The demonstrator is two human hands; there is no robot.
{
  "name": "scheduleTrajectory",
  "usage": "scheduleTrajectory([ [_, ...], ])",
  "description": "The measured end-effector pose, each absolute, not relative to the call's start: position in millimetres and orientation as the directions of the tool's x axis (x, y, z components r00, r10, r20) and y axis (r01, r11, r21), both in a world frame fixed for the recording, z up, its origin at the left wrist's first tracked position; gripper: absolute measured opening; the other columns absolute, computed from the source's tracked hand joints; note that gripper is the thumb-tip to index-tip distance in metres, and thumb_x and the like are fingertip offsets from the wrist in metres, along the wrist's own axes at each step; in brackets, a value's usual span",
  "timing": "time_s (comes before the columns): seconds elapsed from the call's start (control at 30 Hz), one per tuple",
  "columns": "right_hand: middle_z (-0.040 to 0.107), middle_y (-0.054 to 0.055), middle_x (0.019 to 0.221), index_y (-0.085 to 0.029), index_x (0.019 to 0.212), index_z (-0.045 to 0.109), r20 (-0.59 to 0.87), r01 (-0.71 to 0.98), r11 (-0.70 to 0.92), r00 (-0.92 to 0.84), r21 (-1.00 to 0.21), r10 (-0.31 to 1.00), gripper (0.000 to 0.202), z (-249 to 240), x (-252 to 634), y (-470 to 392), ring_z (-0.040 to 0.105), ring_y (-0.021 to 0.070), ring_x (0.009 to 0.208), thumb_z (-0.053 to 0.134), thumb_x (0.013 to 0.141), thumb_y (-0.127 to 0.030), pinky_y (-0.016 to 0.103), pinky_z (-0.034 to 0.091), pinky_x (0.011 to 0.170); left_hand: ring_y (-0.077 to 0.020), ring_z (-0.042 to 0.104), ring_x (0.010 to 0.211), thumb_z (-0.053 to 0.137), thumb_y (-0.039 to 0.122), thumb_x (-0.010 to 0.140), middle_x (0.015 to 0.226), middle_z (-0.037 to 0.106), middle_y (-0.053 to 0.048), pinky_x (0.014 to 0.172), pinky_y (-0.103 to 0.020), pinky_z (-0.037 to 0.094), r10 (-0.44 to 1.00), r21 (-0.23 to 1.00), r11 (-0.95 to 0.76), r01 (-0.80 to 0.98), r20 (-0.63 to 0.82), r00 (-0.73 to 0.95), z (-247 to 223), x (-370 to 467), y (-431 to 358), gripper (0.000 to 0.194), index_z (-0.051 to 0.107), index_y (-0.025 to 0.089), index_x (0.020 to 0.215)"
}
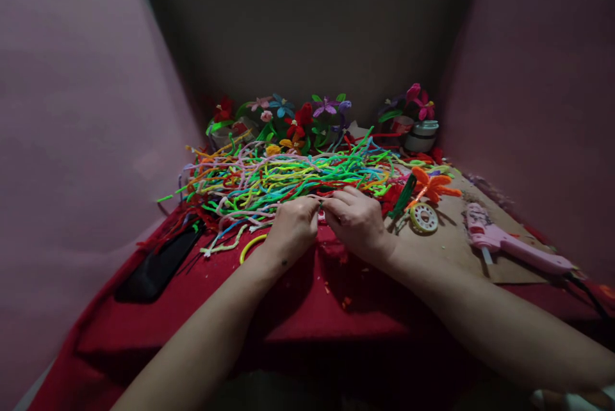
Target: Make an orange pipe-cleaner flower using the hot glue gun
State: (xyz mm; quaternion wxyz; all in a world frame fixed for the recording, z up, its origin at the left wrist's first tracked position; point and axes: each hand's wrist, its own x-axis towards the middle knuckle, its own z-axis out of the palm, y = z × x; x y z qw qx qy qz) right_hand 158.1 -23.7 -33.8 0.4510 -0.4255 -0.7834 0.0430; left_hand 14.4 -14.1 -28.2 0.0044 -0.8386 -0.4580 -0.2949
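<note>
My left hand (pixel 295 225) and my right hand (pixel 355 222) meet above the front of the table, both closed, their fingertips pinched close together. Between them shows a small bit of a thin, pale pipe cleaner (pixel 318 198); most of it is hidden by the fingers. Just beyond the hands spreads a big tangled pile of pipe cleaners (pixel 293 171) in green, yellow, pink, blue and orange. A yellow loop (pixel 252 247), partly covered by my left forearm, lies on the red cloth (pixel 298 308). Right of my right hand is an orange pipe-cleaner flower (pixel 432 185) with a dark green leaf.
A pink glue gun (pixel 523 248) rests on a brown board (pixel 451 257) at right, its cord running off the edge. Near it stands a white-and-yellow spool (pixel 424 218). A black phone (pixel 158 267) lies at left. Finished flowers (pixel 325 105) and a jar (pixel 423 136) line the back.
</note>
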Motion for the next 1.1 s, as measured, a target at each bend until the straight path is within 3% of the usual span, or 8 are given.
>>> scheduleTrajectory([
  [0.07,0.055,0.005,0.066,-0.018,0.06,0.063,0.676,0.632,0.65,-0.258,-0.422,0.69,0.019,-26,166,-19,0.047,0.0175,0.072,0.052,0.076,-0.02,0.031,0.036,0.069,-0.0143,0.055,0.061,0.045,0.008,0.077,0.068,0.063,-0.005,0.059,-0.024,0.038,0.699,0.14,-0.654,0.744,0.488,0.523,-27,11,-14,0.02,0.063,0.015,0.073],
  [0.23,0.049,-0.002,0.051,-0.016,0.056,0.064,0.107,0.065,0.13,-0.286,-0.989,0.952,0.006,-10,179,-6,0.041,0.0107,0.05,0.064,0.059,-0.021,0.026,0.031,0.05,-0.0114,0.054,0.062,0.047,0.015,0.082,0.068,0.062,-0.003,0.061,-0.021,0.041,0.575,0.285,-0.81,0.512,0.557,0.6,-13,3,-21,0.018,0.062,0.016,0.074],
  [0.33,0.042,-0.005,0.042,-0.015,0.051,0.059,-0.083,-0.335,-0.194,-0.318,-0.922,0.944,0.005,-12,170,-5,0.03,0.0065,0.042,0.06,0.055,-0.018,0.023,0.025,0.044,-0.0103,0.056,0.061,0.051,0.02,0.081,0.068,0.063,-0.001,0.062,-0.02,0.043,0.686,0.507,-0.719,0.476,0.628,0.367,-9,5,-25,0.014,0.064,0.016,0.077],
  [0.47,0.042,-0.007,0.042,-0.016,0.051,0.059,-0.052,-0.557,-0.139,-0.17,-0.819,0.984,0.003,-25,148,-11,0.026,0.0055,0.042,0.059,0.052,-0.013,0.022,0.024,0.042,-0.0123,0.059,0.062,0.052,0.022,0.079,0.069,0.065,-0.001,0.062,-0.022,0.045,0.783,0.647,-0.571,0.506,0.614,0.099,-16,14,-24,0.015,0.065,0.017,0.075],
  [0.6,0.046,-0.006,0.047,-0.016,0.054,0.06,0.035,-0.486,0.017,-0.028,-0.874,0.999,0.006,-32,140,-18,0.032,0.006,0.045,0.065,0.055,-0.018,0.022,0.028,0.046,-0.0132,0.059,0.062,0.049,0.021,0.081,0.068,0.065,-0.002,0.062,-0.023,0.044,0.741,0.558,-0.565,0.608,0.668,0.076,-24,21,-19,0.017,0.063,0.017,0.072],
  [0.77,0.052,-0.003,0.051,-0.015,0.058,0.064,0.253,-0.074,0.26,0.093,-0.963,0.963,0.014,-35,146,-25,0.043,0.0093,0.05,0.062,0.066,-0.027,0.024,0.034,0.052,-0.0164,0.056,0.062,0.044,0.017,0.082,0.064,0.061,-0.005,0.062,-0.027,0.039,0.593,0.092,-0.539,0.837,0.747,0.299,-26,25,-19,0.021,0.059,0.016,0.067],
  [0.9,0.059,0.003,0.061,-0.018,0.06,0.066,0.558,0.453,0.494,0.008,-0.742,0.83,0.019,-38,155,-26,0.051,0.0137,0.062,0.055,0.074,-0.025,0.026,0.038,0.063,-0.0195,0.054,0.06,0.044,0.015,0.081,0.062,0.058,-0.007,0.062,-0.031,0.037,0.541,-0.262,-0.486,0.834,0.659,0.522,-25,26,-21,0.02,0.058,0.015,0.067],
  [1.1,0.058,0.002,0.057,-0.017,0.057,0.065,0.499,0.457,0.442,0.005,-0.772,0.867,0.018,-29,166,-18,0.05,0.0126,0.057,0.055,0.072,-0.021,0.025,0.038,0.06,-0.0153,0.051,0.055,0.041,0.013,0.083,0.062,0.058,-0.003,0.061,-0.03,0.035,0.479,-0.282,-0.704,0.652,0.491,0.728,-16,11,-9,0.022,0.057,0.016,0.069],
])
